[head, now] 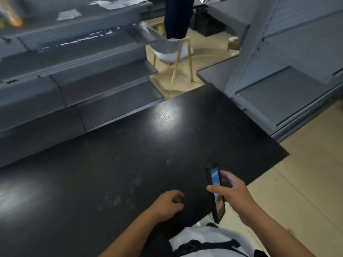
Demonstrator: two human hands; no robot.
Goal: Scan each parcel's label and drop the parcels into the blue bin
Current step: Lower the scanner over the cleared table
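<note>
Right hand (234,194), lower right of frame: fingers wrapped round a dark phone (216,191), thumb across its lit screen, phone edge-on over the black table (130,154). Left hand (167,204), lower centre: fingers loosely curled, holding nothing, just above the tabletop. Grey shelving (74,71) upper left w/ blurred white papers (69,14).

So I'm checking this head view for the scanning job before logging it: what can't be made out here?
- Blue bin: not in the frame.
- Parcels: grey shelves blurred by motion; white patches up there unreadable.
- Phone in the right hand: screen seen edge-on, content illegible.
- Left hand: curled, palm hidden.
- Standing person: cut by the top edge.
</note>
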